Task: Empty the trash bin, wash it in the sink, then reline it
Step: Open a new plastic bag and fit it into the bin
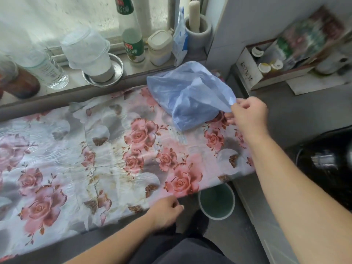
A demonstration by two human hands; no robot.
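On floral cloth [95,149]: crinkly blue plastic bag [188,94], corner in rt hand [249,113].

A tabletop covered by a glossy plastic cloth printed with pink roses [118,149] fills the lower left and centre of the frame. Along the windowsill at the top stand a clear plastic bottle with a green label [133,44], a stack of clear plastic cups on a round metal dish [89,52], a white lidded jar [160,47] and a grey stone mortar with pestle [198,29]. At upper right sits an open cardboard box of small bottles [266,65].
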